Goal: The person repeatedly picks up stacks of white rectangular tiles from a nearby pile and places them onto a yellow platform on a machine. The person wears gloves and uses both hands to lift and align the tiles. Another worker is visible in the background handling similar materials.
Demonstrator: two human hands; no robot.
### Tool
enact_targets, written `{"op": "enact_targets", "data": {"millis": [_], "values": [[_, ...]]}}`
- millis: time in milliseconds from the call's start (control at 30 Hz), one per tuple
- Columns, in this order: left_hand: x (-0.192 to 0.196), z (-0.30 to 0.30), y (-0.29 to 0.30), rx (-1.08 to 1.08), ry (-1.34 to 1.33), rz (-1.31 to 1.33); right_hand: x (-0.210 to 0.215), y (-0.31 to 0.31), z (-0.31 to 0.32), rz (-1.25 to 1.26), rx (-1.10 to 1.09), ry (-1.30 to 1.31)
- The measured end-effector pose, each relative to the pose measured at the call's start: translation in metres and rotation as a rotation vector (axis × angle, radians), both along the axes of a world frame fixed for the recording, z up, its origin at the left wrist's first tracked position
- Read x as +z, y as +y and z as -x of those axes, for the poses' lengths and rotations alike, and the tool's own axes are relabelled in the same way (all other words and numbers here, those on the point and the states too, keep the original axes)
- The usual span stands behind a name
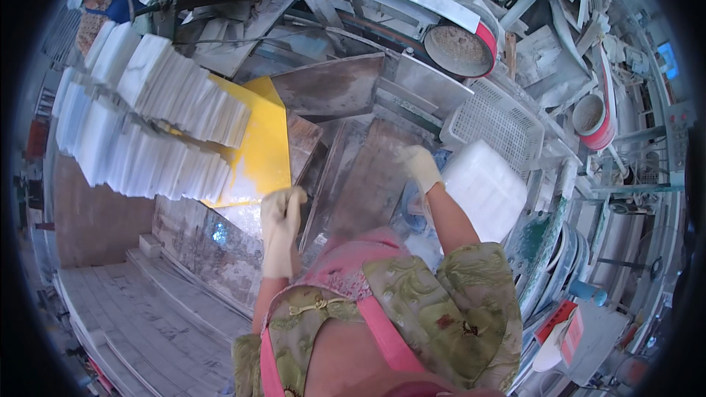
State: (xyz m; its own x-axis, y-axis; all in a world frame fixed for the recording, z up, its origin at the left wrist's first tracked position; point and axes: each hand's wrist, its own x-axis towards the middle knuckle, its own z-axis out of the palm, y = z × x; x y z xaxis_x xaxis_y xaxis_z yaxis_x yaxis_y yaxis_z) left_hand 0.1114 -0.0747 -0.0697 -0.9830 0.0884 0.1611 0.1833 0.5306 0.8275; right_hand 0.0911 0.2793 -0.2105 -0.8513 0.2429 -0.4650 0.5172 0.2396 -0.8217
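Pink apron strap (386,338) lies nearest my camera — I see both hands apart: left hand (282,212) fisted, yellow panel (266,151) just beyond; right hand (421,167) — grip unclear — beside a white block (485,187).

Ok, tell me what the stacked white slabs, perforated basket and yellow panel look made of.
Stacked white slabs: probably stone, smooth-faced with faint grey streaks, though ceramic is possible.
Perforated basket: likely moulded plastic, off-white and dull, with a regular grid of holes.
Yellow panel: seemingly painted, whitish toward its lower edge; perhaps metal, but that's unclear.
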Motion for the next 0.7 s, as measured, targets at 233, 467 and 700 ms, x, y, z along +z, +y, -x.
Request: {"op": "enact_targets", "data": {"millis": [233,467,700], "values": [[0.017,0.078,0.042,0.162,-0.154,-0.214,0.001,0.090,-0.013,-0.174,-0.242,-0.068],[0.016,0.141,0.080,0.130,-0.174,-0.359,0.031,0.214,0.101,-0.840,-0.194,0.281],[-0.006,0.190,0.120,0.486,-0.055,-0.401,0.088,0.299,0.300,-1.321,0.183,0.126]]}}
